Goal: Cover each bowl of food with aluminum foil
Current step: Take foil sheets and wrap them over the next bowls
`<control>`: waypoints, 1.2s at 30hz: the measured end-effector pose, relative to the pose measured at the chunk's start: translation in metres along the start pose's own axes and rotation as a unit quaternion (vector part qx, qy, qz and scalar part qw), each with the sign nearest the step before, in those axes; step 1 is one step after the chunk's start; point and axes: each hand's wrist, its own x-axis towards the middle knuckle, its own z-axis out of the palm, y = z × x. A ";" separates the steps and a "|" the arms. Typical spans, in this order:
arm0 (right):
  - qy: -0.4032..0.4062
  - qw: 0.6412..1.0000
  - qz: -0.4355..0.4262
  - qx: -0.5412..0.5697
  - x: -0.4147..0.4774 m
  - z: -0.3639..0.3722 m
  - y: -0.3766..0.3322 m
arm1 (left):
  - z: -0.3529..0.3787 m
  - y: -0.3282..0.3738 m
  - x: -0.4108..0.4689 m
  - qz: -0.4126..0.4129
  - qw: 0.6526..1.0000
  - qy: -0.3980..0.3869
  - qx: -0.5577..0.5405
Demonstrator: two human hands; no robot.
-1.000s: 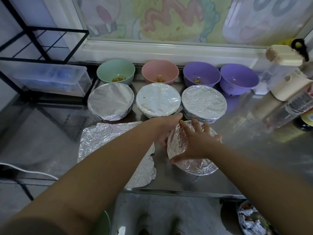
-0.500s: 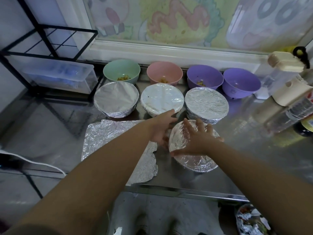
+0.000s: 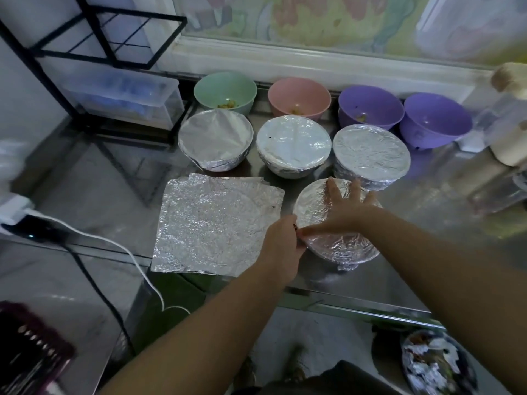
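Two hands are working on the nearest bowl (image 3: 339, 246), already capped in foil, at the front of the steel table (image 3: 427, 223). The right hand (image 3: 346, 208) is lying spread and flat on the foil top, pressing it down. The left hand (image 3: 281, 243) is curling against the near-left rim, but its back is hiding the fingertips, so I cannot tell whether it is pinching or only pressing. The foil is likely handling as thin, light and easily torn, holding any crease; the overhang under the rim is the place to grip. Just left, a loose foil sheet (image 3: 216, 223) is lying flat. Behind, three covered bowls (image 3: 293, 149) are standing before four uncovered bowls (image 3: 299, 95). A second ago the left hand was working the far-left rim; the right is staying put.
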 end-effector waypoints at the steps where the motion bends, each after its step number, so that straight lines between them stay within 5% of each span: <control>1: 0.003 1.000 0.001 0.004 -0.001 -0.001 0.000 | 0.002 0.006 0.002 -0.015 0.997 -0.006 -0.082; 4: 0.006 1.000 0.007 0.007 -0.004 -0.002 -0.002 | 0.005 0.027 0.004 -0.093 0.981 -0.032 -0.168; 10: 0.017 0.999 -0.025 0.011 0.004 0.003 0.011 | -0.007 0.048 0.012 -0.143 0.989 -0.051 0.002; 14: 0.179 0.969 -0.059 0.161 -0.011 0.010 0.047 | 0.003 0.040 0.018 -0.100 0.994 -0.026 0.019; 16: 0.306 0.889 -0.028 0.341 -0.026 0.023 0.065 | 0.008 0.032 0.017 -0.087 0.995 -0.019 0.039; 18: 0.339 0.780 0.056 0.523 -0.035 0.053 0.076 | 0.012 0.026 0.015 -0.078 0.995 -0.013 0.055; 23: 0.152 0.531 0.146 0.821 -0.045 0.103 0.054 | 0.019 0.021 0.010 -0.061 0.997 -0.007 0.050; 25: 0.123 0.468 0.146 0.863 -0.051 0.097 0.045 | 0.021 0.021 0.009 -0.063 0.997 -0.009 0.044; 30: 0.133 0.395 0.136 0.899 -0.050 0.091 0.039 | 0.023 0.020 0.004 -0.066 0.997 -0.003 0.033; 36: 0.135 0.408 0.142 0.892 -0.048 0.084 0.043 | 0.022 0.018 0.004 -0.106 0.994 -0.007 -0.010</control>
